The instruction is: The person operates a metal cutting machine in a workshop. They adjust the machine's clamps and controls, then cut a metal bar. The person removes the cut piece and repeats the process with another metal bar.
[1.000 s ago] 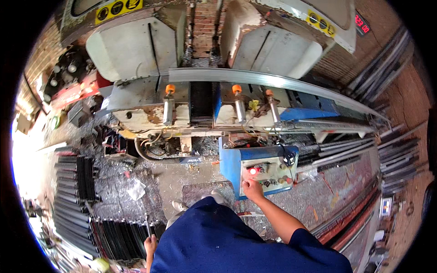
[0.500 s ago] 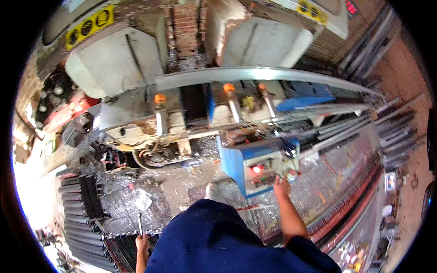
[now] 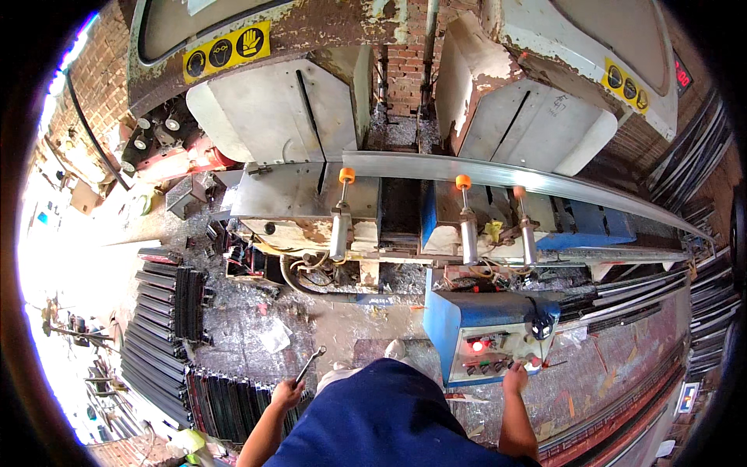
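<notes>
Wrench [image 3: 310, 367] left of blue control box [image 3: 442, 327], right hand [image 3: 515, 378] at its panel [image 3: 498, 345]

Left hand [image 3: 288, 395] is closed around the wrench, well apart from the box; the tool's long axis slants forward and to the right, the side where the box stands. The right hand is much nearer, at the panel's lower edge; I cannot tell whether it grasps anything there. Beyond the box, a silvery metal bar [image 3: 498, 173] runs left to right.

The floor [image 3: 331, 325] carries scattered silvery shavings [image 3: 240, 331], a crumpled white scrap [image 3: 275, 336] left of the middle, and stacked dark profiles [image 3: 158, 336] at near left. Farther off, a long silver bar [image 3: 467, 167] lies across the machine bed [image 3: 272, 196].
</notes>
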Tool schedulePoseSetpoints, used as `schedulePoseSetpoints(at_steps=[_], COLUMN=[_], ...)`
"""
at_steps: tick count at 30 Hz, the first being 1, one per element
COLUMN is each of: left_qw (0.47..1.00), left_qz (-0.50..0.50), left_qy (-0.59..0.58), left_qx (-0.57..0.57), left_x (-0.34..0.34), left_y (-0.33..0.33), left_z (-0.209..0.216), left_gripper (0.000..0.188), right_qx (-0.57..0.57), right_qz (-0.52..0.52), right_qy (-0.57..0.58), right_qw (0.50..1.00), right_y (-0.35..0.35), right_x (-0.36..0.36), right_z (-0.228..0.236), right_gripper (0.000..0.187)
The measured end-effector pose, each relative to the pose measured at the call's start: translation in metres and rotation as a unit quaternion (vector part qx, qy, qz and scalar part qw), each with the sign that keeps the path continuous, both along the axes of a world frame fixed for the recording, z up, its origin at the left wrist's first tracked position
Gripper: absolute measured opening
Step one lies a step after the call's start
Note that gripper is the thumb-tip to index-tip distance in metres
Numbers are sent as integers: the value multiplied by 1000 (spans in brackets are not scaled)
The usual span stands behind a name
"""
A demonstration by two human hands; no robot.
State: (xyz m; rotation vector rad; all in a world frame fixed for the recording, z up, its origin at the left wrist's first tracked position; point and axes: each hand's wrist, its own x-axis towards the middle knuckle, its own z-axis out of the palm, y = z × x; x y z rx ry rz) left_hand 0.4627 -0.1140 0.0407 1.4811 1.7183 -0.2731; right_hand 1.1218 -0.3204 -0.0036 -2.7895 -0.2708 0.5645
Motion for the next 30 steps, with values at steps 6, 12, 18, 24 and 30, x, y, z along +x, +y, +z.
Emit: schedulePoseSetpoints(at_steps=[6,12,18,24,30], left_qw=[998,997,997,999,998], left_qz=[35,36,-34,4,-61], left_qy=[50,62,52,42,23], left_qx=[-14,-37,-36,19,21], left_x=[-11,2,7,16,17], left_y=[-17,-24,-7,20,59], left_z=[-5,0,-4,10,32], left_gripper=[48,44,47,50,51], right_qx=[96,138,215,228,209], right_qz=[26,13,-16,-17,-71], right_qy=[44,87,103,78,53], right_qw=[994,987,971,970,974], right_y=[8,1,-5,-1,-10], right_x=[-7,-5,-14,-22,-50], right_z=[16,11,10,3,4], right_gripper=[58,61,52,45,39])
